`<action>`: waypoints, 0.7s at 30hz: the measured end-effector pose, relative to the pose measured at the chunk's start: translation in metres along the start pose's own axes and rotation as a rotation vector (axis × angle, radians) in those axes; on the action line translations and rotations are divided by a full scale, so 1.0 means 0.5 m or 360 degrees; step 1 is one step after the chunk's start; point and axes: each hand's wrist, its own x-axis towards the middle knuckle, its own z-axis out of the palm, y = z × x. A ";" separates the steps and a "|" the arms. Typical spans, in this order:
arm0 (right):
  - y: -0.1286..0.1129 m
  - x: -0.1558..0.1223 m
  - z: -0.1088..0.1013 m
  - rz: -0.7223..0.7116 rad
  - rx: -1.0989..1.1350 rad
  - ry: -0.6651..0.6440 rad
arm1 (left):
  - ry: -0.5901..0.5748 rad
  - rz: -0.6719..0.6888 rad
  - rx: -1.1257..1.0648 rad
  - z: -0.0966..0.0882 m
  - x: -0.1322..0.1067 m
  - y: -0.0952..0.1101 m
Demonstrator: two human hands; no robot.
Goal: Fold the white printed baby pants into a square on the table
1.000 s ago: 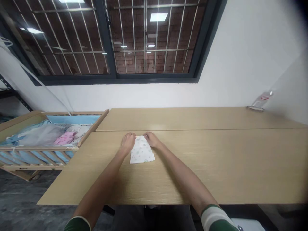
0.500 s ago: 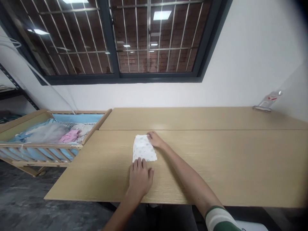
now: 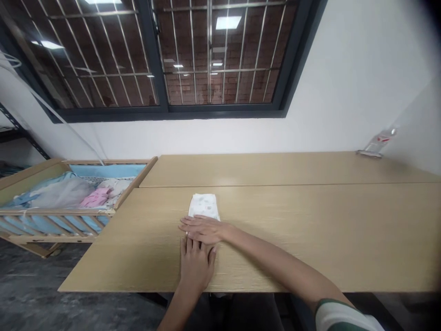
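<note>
A small white folded cloth (image 3: 204, 205) with a faint print lies on the light wooden table (image 3: 310, 230), near its middle. My right hand (image 3: 203, 228) lies flat across the cloth's near edge, fingers stretched out and pointing left. My left hand (image 3: 195, 263) rests flat on the table just below it, fingers spread, their tips at the cloth's near edge under my right hand. Neither hand grips anything.
A wooden baby crib (image 3: 65, 197) with blue lining, pink and white clothes stands at the table's left end. A clear plastic stand (image 3: 375, 143) sits at the far right against the white wall. A barred dark window spans the wall above.
My right hand came from the cloth's far edge down to its near edge and now lies flat across it. The cloth looks shorter. My left hand stays just below it.
</note>
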 end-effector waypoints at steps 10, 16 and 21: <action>0.150 0.023 -0.041 0.0254 -0.0285 0.0112 | -0.0087 -0.0035 -0.0042 0.001 0.012 -0.003; 0.213 0.041 -0.064 0.0314 -0.0376 0.0164 | -0.0107 -0.0026 -0.0025 -0.005 0.013 -0.004; 0.249 0.050 -0.080 0.0420 -0.0406 0.0233 | -0.0110 -0.0015 -0.0047 -0.009 0.014 -0.002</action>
